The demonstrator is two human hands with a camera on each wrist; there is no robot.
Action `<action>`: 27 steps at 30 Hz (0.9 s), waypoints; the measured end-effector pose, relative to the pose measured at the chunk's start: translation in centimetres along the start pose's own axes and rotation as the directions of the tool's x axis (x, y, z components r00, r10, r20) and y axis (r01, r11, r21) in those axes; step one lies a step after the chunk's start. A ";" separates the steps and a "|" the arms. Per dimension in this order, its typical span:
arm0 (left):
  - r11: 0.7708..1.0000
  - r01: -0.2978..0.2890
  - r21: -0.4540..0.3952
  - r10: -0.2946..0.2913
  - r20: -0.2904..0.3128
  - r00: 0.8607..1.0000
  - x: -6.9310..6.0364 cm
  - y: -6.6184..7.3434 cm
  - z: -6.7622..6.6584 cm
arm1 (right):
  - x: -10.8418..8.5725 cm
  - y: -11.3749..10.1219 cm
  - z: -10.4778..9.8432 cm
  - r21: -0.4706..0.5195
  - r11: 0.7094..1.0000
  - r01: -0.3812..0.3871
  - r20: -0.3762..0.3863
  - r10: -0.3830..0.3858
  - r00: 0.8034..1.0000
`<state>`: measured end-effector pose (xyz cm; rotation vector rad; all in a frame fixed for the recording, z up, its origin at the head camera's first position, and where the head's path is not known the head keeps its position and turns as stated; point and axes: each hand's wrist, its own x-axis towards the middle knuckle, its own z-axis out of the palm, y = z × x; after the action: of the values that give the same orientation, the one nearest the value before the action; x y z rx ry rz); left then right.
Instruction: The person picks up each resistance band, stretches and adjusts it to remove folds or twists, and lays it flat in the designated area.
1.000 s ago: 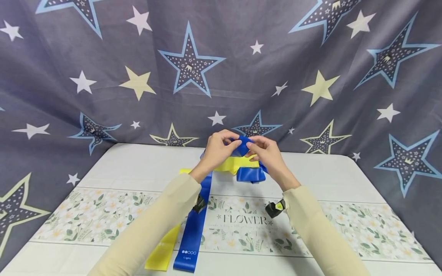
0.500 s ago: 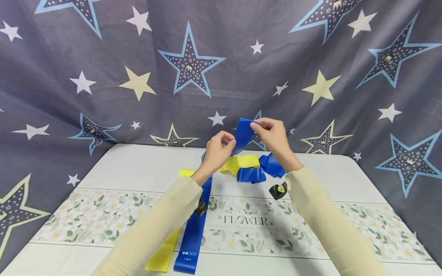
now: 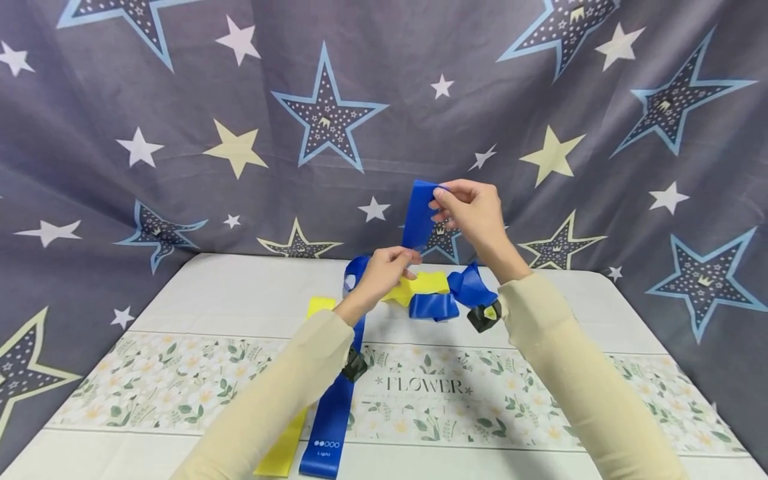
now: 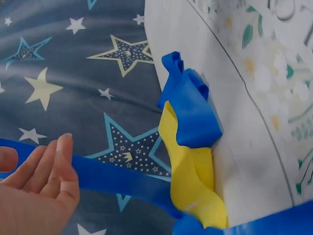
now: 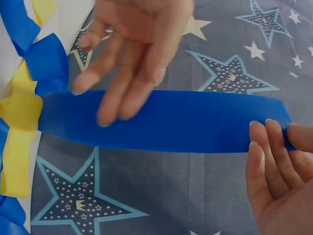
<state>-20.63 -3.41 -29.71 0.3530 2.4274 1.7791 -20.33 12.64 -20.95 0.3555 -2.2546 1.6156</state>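
My right hand [image 3: 477, 213] pinches the upper end of a blue band [image 3: 418, 217] between thumb and fingers, holding it up above the table's back edge. Lower down, my left hand [image 3: 384, 270] is beside the band with its fingers extended; in the right wrist view the left hand [image 5: 139, 54] lies across the taut blue band [image 5: 186, 122] without gripping it. The band's lower end runs to a yellow band [image 4: 193, 181], which is looped with a blue piece [image 4: 195, 115]. Another blue loop [image 3: 433, 307] lies below the yellow.
On the left of the table [image 3: 228, 293] a flat blue band marked "Light" [image 3: 327, 427] lies beside a yellow band [image 3: 285, 443]. A crumpled blue piece [image 3: 471, 285] sits at the right of the pile. A star-patterned curtain [image 3: 384, 127] hangs behind.
My right hand has risen, drawing the blue band upward. My left hand, earlier pinching the band, has let go and is lower with its fingers extended.
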 end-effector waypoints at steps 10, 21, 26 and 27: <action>0.967 0.146 -0.207 -0.124 0.112 0.986 0.1 -0.7 0.2 | -1.2 -0.5 -0.5 0.017 1.000 -0.008 0.071 0.007 0.997; 0.906 0.196 -0.374 -0.155 0.139 0.978 0.1 -0.8 0.8 | -4.8 -0.6 -1.3 0.116 0.990 -0.084 0.171 0.063 0.983; 0.900 0.201 -0.387 -0.174 0.104 0.979 0.0 -1.0 0.9 | -6.7 0.3 -1.3 0.153 0.982 -0.114 0.220 0.079 0.972; 0.900 0.202 -0.387 -0.181 0.092 0.979 0.1 -1.1 0.9 | -7.1 0.5 -1.3 0.159 0.980 -0.116 0.226 0.078 0.971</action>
<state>-20.61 -2.87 -31.01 0.1125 1.9215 2.0706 -13.91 14.04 -23.99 0.4960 -2.3287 1.9136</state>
